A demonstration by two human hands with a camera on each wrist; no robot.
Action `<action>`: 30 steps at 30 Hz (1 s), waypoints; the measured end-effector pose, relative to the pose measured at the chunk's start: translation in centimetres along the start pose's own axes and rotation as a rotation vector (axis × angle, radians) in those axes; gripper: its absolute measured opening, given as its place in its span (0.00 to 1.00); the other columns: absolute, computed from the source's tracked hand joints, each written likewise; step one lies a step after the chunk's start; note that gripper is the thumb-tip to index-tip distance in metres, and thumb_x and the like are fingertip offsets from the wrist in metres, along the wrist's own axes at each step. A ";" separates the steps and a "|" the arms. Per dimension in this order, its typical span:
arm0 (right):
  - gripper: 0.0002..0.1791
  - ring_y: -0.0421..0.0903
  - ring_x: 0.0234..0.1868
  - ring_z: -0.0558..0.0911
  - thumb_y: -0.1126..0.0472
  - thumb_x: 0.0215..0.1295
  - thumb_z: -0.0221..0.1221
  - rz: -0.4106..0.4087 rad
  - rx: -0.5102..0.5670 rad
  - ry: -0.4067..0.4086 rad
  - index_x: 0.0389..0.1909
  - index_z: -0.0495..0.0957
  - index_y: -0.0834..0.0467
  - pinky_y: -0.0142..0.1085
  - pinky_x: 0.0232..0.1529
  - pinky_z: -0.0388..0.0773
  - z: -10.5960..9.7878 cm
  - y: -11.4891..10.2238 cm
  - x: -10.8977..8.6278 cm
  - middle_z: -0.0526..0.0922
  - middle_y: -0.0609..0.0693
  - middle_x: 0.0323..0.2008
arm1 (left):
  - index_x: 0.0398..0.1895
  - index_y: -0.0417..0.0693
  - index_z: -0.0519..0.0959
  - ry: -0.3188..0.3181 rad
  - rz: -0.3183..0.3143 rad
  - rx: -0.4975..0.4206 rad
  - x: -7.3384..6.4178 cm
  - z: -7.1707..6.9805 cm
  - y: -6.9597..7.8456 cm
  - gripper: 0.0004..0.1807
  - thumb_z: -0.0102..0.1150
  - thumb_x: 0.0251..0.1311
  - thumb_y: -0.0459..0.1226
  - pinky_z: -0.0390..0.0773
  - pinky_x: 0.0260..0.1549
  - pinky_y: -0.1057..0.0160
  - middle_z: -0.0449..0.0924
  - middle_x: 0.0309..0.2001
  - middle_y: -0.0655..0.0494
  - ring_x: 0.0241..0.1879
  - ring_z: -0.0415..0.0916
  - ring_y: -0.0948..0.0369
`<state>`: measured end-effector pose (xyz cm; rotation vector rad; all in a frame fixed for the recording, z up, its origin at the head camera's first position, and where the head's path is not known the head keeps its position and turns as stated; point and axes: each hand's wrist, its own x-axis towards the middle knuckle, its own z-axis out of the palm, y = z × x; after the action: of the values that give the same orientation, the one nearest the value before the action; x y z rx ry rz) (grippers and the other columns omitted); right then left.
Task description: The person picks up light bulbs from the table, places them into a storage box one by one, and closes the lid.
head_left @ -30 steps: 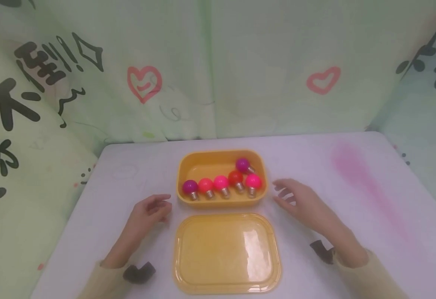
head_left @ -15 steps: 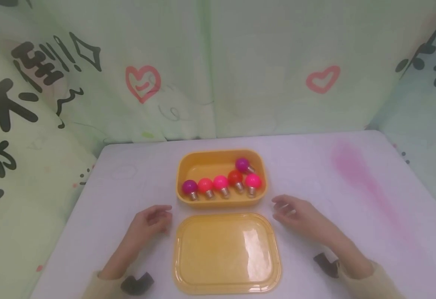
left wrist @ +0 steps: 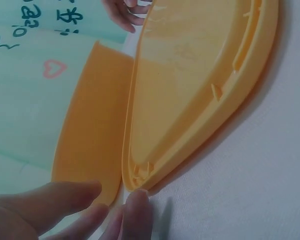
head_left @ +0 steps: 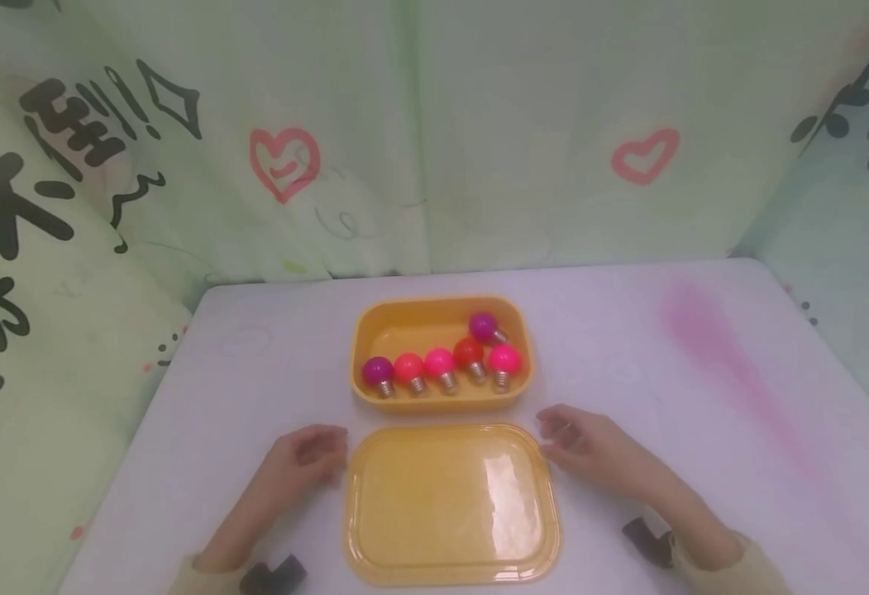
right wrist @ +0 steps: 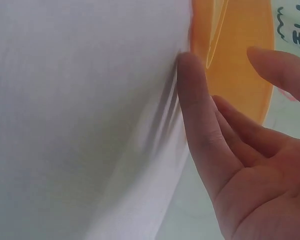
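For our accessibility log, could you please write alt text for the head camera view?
A person's left hand and right hand rest at either side of a flat yellow lid on a white table. Behind the lid stands an open yellow box holding six small pink, red and purple light bulbs, before a green printed curtain.

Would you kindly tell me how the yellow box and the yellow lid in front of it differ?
The yellow box is deep and walled, whereas the yellow lid is flat with a low raised rim. The box holds six small coloured bulbs; the lid holds nothing. Both hands, the left hand and the right hand, flank the lid, not the box. Both share the same yellow plastic and rounded rectangular outline.
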<state>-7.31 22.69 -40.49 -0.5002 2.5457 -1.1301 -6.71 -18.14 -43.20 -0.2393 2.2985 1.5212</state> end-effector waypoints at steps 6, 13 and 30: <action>0.23 0.41 0.38 0.81 0.59 0.64 0.64 -0.021 0.034 -0.034 0.56 0.74 0.66 0.31 0.36 0.81 0.3 0.1 -0.2 0.83 0.50 0.42 | 0.58 0.35 0.76 -0.061 0.029 0.001 -0.2 0.0 -0.4 0.23 0.66 0.61 0.37 0.85 0.35 0.60 0.84 0.47 0.44 0.34 0.83 0.56; 0.27 0.42 0.39 0.80 0.61 0.58 0.68 -0.011 0.069 -0.046 0.57 0.73 0.67 0.31 0.37 0.81 0.7 -0.1 -0.4 0.82 0.52 0.44 | 0.55 0.34 0.77 -0.079 0.067 0.059 -0.6 0.3 -0.3 0.22 0.67 0.57 0.31 0.85 0.36 0.60 0.85 0.45 0.44 0.37 0.84 0.56; 0.28 0.41 0.37 0.78 0.62 0.56 0.69 0.011 0.026 -0.033 0.57 0.74 0.65 0.31 0.34 0.79 1.2 -0.1 -0.2 0.80 0.50 0.43 | 0.50 0.40 0.82 0.042 0.139 0.162 -1.2 1.4 0.4 0.23 0.69 0.46 0.25 0.83 0.37 0.65 0.86 0.43 0.47 0.37 0.83 0.59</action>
<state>-6.57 21.92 -41.19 -0.4930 2.4992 -1.1407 -5.44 -16.76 -42.82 -0.0698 2.5019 1.3941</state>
